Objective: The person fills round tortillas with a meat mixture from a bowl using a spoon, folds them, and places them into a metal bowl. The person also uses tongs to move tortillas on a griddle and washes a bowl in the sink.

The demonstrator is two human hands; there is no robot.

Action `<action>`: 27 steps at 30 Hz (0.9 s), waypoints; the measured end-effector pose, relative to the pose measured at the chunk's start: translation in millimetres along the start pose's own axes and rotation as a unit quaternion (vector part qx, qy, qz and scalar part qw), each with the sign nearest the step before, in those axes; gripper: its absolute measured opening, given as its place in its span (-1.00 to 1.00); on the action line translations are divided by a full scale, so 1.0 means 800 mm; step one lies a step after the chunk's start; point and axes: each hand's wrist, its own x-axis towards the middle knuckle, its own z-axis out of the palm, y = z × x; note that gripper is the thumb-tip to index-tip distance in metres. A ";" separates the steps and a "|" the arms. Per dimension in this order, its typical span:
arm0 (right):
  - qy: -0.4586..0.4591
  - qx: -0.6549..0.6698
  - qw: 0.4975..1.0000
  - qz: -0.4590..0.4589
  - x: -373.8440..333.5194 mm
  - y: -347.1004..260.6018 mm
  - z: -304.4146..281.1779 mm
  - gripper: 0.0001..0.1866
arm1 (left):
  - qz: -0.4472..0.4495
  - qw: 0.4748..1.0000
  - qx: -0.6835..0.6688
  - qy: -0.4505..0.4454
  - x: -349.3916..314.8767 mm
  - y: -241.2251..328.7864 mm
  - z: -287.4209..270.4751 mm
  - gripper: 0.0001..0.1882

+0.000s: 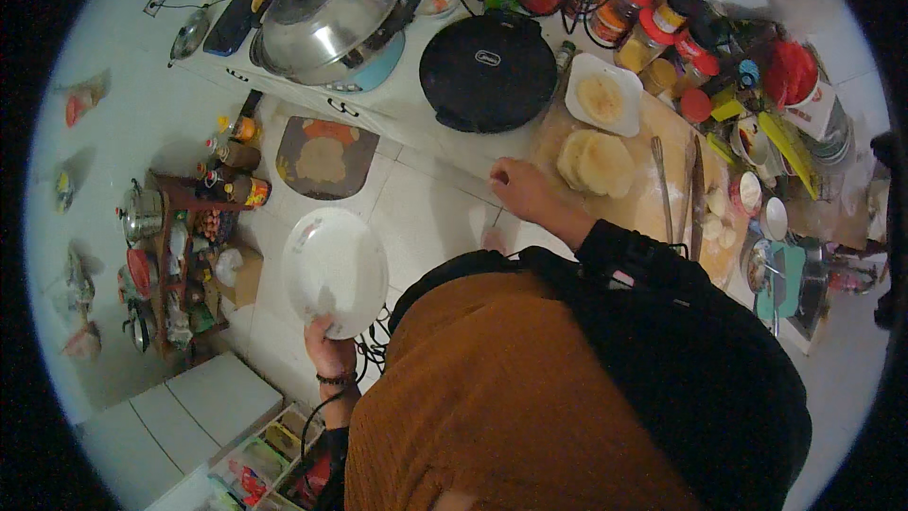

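My left hand (330, 352), with a dark beaded bracelet at its wrist, grips the near rim of a large white oval plate (336, 270). Nothing lies on that plate, which is held out over the floor. My right hand (522, 191) is curled into a loose fist in front of the counter; I see nothing in it. Closest to it is a stack of pale round flatbreads (596, 163) on a floury wooden board (648, 147). Behind the stack, a white square dish (574, 112) bears another flatbread (601, 97). A black round electric griddle (487, 71), lid down, sits left of the dish.
A large pot with a domed steel lid (331, 14) stands at the counter's back left. Along the board lie a thin metal utensil (662, 191), a dark rolling pin (698, 194) and small dough pieces (716, 229). Jars (653, 43) crowd behind. A shelf (168, 255) stands left; cables (374, 345) hang beside me.
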 end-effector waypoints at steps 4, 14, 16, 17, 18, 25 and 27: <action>0.168 -0.159 0.965 -0.126 0.064 0.013 0.007 -0.68 | 0.019 1.000 -0.008 0.020 0.030 0.034 -0.033 -0.37; 0.125 -0.338 0.930 -0.078 0.140 -0.030 0.017 -0.78 | -0.003 0.997 0.074 0.030 0.228 0.145 -0.071 -0.47; 0.140 -0.341 0.927 -0.066 0.142 -0.052 -0.009 -0.81 | 0.004 0.996 0.090 0.000 0.256 0.171 -0.072 -0.47; 0.197 -0.336 0.918 -0.076 0.144 -0.063 -0.027 -0.81 | 0.003 0.996 0.092 0.003 0.269 0.183 -0.073 -0.46; 0.255 -0.335 0.902 -0.094 0.152 -0.075 -0.048 -0.80 | 0.001 0.995 0.095 0.007 0.282 0.193 -0.072 -0.45; 0.438 -0.377 0.815 -0.036 0.255 -0.139 -0.247 -0.66 | -0.032 0.998 0.050 -0.002 0.359 0.223 -0.076 -0.38; 0.444 -0.330 0.832 -0.046 0.271 -0.148 -0.277 -0.67 | -0.045 0.998 0.053 0.003 0.375 0.227 -0.087 -0.36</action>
